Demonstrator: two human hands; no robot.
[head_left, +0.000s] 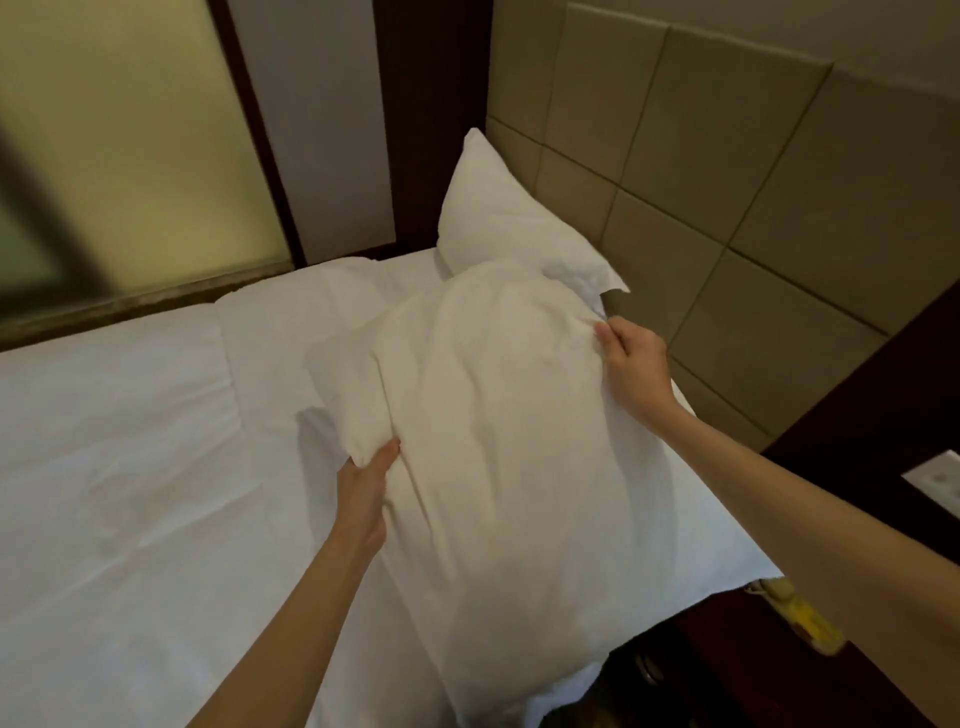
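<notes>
The pillow (519, 441) lies lengthwise at the head of the bed (130, 467), its far end towards the headboard (727, 182). It looks light, soft and floppy, so the bunched case at the edges is the best hold. The left hand (363, 493) grips its side fold, fingers buried in the cloth, and the right hand (636, 364) pinches the corner nearest the headboard. A second pillow (498, 218) leans on the headboard. The pillow's near end is cut off, and motion blur hides whether it is lifted.

Plump white pillow (509, 415) above bed
</notes>
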